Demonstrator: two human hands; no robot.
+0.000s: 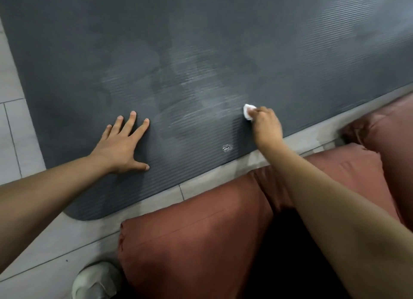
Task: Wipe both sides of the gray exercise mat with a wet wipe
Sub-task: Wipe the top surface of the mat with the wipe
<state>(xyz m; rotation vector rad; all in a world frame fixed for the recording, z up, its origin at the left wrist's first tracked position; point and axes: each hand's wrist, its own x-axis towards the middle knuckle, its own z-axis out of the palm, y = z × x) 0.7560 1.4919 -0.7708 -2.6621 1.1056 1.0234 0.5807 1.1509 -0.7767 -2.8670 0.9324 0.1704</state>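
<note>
The gray exercise mat [201, 41] lies flat on the floor and fills most of the view, ribbed side up. Pale wet streaks cross its middle. My left hand [121, 143] rests flat on the mat near its front corner, fingers spread. My right hand [267, 125] presses a small bunched white wet wipe [247, 111] onto the mat close to its near edge. Only the tip of the wipe shows past my fingers. A small printed logo [227, 147] sits on the mat between my hands.
Pale gray floor tiles [13, 120] border the mat at the left and along its near edge. My knees in reddish-brown trousers [196, 231] are at the bottom right, and a light shoe [93, 281] shows at the bottom.
</note>
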